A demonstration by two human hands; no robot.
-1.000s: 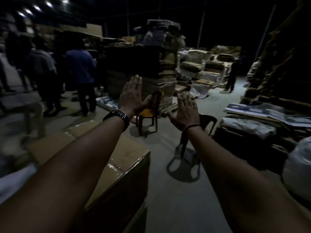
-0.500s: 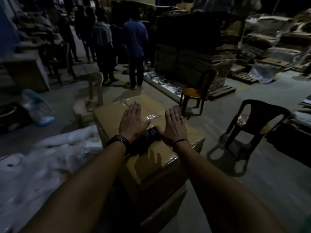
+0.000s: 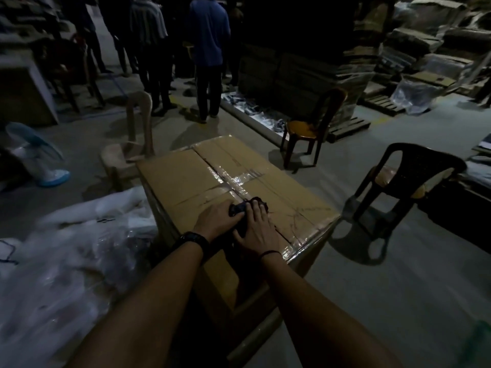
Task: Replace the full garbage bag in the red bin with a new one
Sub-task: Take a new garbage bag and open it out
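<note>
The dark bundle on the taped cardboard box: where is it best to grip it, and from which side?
Probably from above, around the middle of the dark bundle. It lies flat on the box, soft and crumpled, with no handle visible. The left hand and right hand already press on it from the near side.

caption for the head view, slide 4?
Both hands, left and right, gather a dark bundle on a taped brown cardboard box.

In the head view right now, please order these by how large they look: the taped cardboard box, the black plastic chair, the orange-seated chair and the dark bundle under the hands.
1. Taped cardboard box
2. Black plastic chair
3. Orange-seated chair, though it stands farther away, so its true size may match the black one
4. Dark bundle
</note>
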